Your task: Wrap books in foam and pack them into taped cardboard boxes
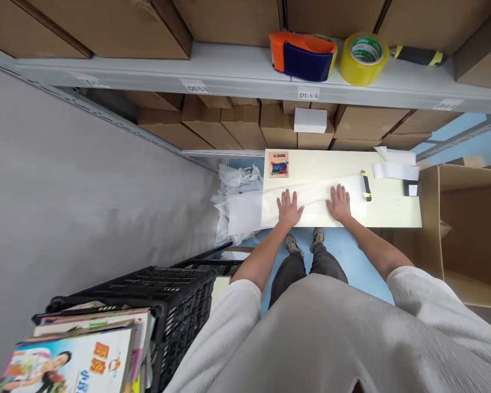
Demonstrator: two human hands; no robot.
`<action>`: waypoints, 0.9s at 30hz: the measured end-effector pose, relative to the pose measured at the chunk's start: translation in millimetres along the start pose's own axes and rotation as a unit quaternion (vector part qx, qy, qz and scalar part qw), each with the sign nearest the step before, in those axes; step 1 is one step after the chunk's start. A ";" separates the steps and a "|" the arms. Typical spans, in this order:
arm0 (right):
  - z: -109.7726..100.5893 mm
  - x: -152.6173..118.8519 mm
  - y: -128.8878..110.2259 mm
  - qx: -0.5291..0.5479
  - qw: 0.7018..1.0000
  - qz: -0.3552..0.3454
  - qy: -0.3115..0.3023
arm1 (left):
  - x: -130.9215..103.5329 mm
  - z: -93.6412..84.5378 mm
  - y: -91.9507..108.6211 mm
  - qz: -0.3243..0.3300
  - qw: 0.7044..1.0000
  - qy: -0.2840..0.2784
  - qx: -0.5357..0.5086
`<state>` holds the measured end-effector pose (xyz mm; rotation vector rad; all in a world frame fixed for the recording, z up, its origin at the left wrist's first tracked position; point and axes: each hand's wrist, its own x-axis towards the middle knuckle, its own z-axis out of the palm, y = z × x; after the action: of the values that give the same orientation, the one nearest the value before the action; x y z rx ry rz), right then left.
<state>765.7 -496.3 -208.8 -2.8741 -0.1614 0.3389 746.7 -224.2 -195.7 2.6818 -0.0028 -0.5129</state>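
Observation:
A long translucent white sheet [314, 194] lies across the pale yellow tabletop [393, 215], and its left end [245, 212] hangs past the table's left edge. My left hand [289, 208] presses flat on the sheet with fingers spread. Farther right, my right hand [339, 204] also rests flat on it, fingers stretched out. A yellow-and-black utility knife [365, 186] lies just right of my right hand, at the sheet's right end. Behind my left hand is a small book with a colourful cover [279, 165].
White paper strips [395, 171] and a small black box [410, 188] sit at the table's right. Crumpled white scraps [239, 177] pile at its left. Above, a shelf [237, 71] holds a tape dispenser [303, 57] and tape roll [362, 58]. A black crate [188, 295] with books stands lower left.

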 end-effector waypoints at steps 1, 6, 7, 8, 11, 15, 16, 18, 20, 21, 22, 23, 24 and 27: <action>5.9 -5.8 -0.2 -0.004 1.000 0.014 -0.007 | -0.7 3.5 -5.5 0.000 1.000 -0.008 0.004; 28.0 -21.3 -18.8 -0.026 0.998 0.049 -0.004 | -3.1 6.2 -34.1 0.033 0.999 -0.026 0.012; 30.9 -22.4 -24.8 -0.030 0.998 0.057 0.003 | -3.4 4.4 -39.2 0.036 0.999 -0.027 0.015; 33.1 -23.0 -30.8 -0.032 0.997 0.066 0.008 | -3.5 2.1 -44.0 0.037 0.999 -0.026 0.018; 35.1 -22.2 -46.2 -0.025 0.997 0.074 0.017 | -3.1 -6.2 -56.3 0.036 0.999 -0.028 0.023; 29.6 -15.4 -59.8 -0.016 0.999 0.029 0.009 | -2.1 -16.2 -64.6 0.026 0.999 -0.032 0.028; 28.0 -13.1 -62.7 -0.018 1.000 0.013 0.001 | -1.8 -17.8 -64.7 0.023 0.999 -0.029 0.028; 25.3 -8.7 -67.7 -0.023 0.999 -0.012 -0.019 | -0.7 -19.7 -62.7 0.022 0.999 -0.022 0.024; 23.5 -5.2 -70.1 -0.019 0.999 -0.024 -0.031 | 0.9 -20.1 -59.7 0.018 1.000 -0.013 0.015; 22.7 -4.1 -69.5 -0.013 0.999 -0.026 -0.032 | 1.8 -19.9 -58.5 0.013 1.000 -0.009 0.010; 21.8 -3.4 -67.3 -0.006 0.999 -0.027 -0.030 | 2.8 -19.6 -57.9 0.007 1.000 -0.006 0.006; 20.6 -3.2 -63.5 -0.001 0.999 -0.028 -0.027 | 3.6 -19.4 -58.0 0.002 1.000 -0.003 0.004; 19.1 -3.3 -58.2 0.002 0.999 -0.028 -0.023 | 4.2 -19.2 -58.8 -0.003 1.000 -0.001 0.002; 13.7 -5.6 -36.9 -0.003 1.000 -0.021 -0.012 | 4.6 -19.2 -64.0 -0.025 1.000 0.010 -0.004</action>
<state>754.0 -458.4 -211.2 -2.8679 -0.2269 0.3662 753.1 -158.4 -206.2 2.6838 0.0712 -0.5009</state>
